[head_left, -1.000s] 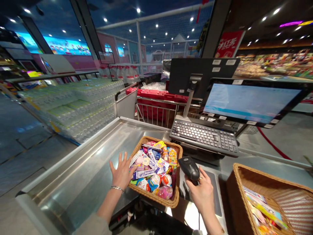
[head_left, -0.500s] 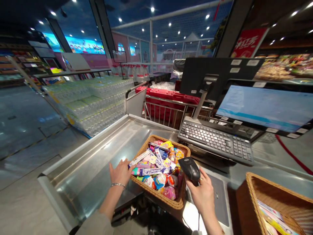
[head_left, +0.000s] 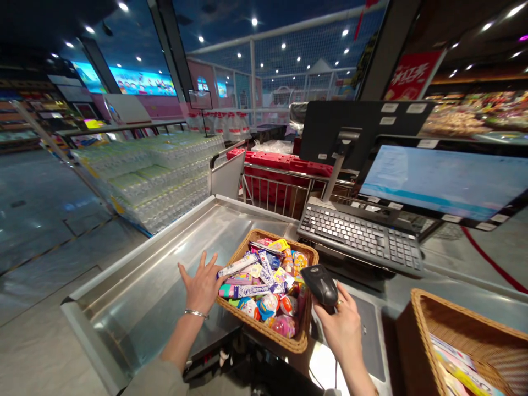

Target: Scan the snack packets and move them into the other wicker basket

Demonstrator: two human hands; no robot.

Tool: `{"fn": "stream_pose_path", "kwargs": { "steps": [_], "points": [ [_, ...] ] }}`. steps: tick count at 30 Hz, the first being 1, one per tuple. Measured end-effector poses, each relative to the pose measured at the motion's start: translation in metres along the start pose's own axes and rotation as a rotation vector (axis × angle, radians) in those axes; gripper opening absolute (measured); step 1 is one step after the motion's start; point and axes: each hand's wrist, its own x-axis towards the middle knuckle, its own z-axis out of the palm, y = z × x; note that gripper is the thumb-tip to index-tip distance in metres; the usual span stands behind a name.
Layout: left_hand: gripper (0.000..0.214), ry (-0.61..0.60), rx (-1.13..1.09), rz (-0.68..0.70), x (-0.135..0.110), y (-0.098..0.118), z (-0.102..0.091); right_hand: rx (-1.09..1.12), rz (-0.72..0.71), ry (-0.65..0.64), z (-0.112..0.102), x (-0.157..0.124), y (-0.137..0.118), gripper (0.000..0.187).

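A wicker basket (head_left: 289, 342) full of colourful sweets and small toys (head_left: 264, 286) stands on the steel checkout counter (head_left: 165, 286). My left hand (head_left: 202, 283) rests open against the basket's left rim, fingers spread, a bracelet on the wrist. To the right of that basket, my right hand (head_left: 342, 324) is wrapped round the handle of a black barcode scanner (head_left: 324, 284), whose head sits just above the basket's right edge.
A keyboard (head_left: 361, 237) and a tilted till screen (head_left: 445, 179) stand behind the basket. A second wicker basket (head_left: 457, 324) with a few packets is at the right. Red shopping baskets (head_left: 280, 165) and stacked water bottles (head_left: 157, 170) lie beyond the counter.
My left hand pressed against the basket's left rim half a second ago; now its fingers are spread again. The view shifted left from a second ago. The scanner hand barely moved.
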Motion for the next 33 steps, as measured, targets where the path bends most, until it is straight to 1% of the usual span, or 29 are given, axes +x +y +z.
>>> {"fn": "stream_pose_path", "kwargs": {
  "steps": [4,8,12,15,21,26,33],
  "points": [
    [0.020,0.131,-0.042,0.126,0.008,0.009,-0.001,-0.010,0.006,0.015,-0.006,0.000,-0.002,0.035],
    [0.017,0.283,-0.111,0.264,0.020,0.025,-0.003,-0.022,-0.042,0.053,-0.013,-0.001,-0.002,0.033],
    [0.017,0.357,-0.156,0.380,0.031,0.046,-0.003,-0.037,-0.092,0.096,-0.020,-0.003,0.000,0.028],
    [0.017,0.377,-0.187,0.446,0.038,0.064,-0.001,-0.064,-0.112,0.119,-0.025,-0.004,0.002,0.024],
    [0.014,0.356,-0.233,0.540,0.049,0.101,0.001,-0.109,-0.146,0.191,-0.038,-0.005,0.007,0.023],
    [0.014,0.357,-0.272,0.587,0.056,0.127,0.003,-0.127,-0.135,0.233,-0.048,-0.006,0.010,0.021],
    [0.014,0.390,-0.341,0.654,0.065,0.158,0.003,-0.152,-0.156,0.207,-0.063,-0.007,0.011,0.023]
  ]
}}
